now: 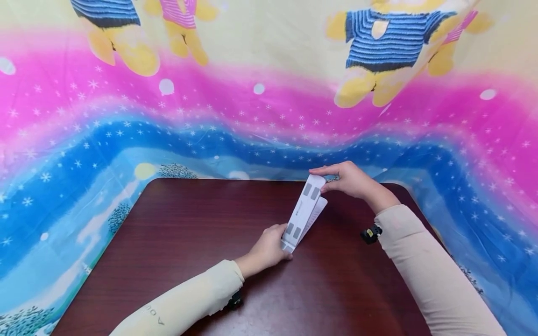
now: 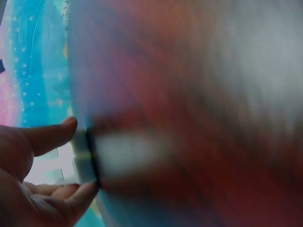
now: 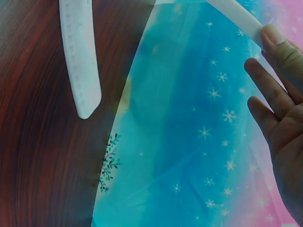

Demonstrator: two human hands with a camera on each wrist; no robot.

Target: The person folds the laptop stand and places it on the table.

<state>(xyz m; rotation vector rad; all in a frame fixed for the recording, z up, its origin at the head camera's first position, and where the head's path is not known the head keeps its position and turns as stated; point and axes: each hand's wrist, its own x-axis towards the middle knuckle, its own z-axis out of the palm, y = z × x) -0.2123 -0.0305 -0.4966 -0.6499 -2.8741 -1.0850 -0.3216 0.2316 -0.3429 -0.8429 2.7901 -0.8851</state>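
A white folding laptop stand with grey pads is held tilted over the table, its two long arms spread in a narrow V. My left hand grips the lower, hinged end. In the left wrist view, the thumb and fingers of that hand lie on opposite sides of the stand's end. Up at the far end, my right hand pinches the tip of the padded arm between thumb and fingers. In the right wrist view the other arm, with a row of notches, hangs free of that hand.
The dark reddish-brown wooden table has rounded far corners. A colourful printed cloth with bears and snowflakes hangs behind and around it. Small black cameras are strapped at both sleeve cuffs.
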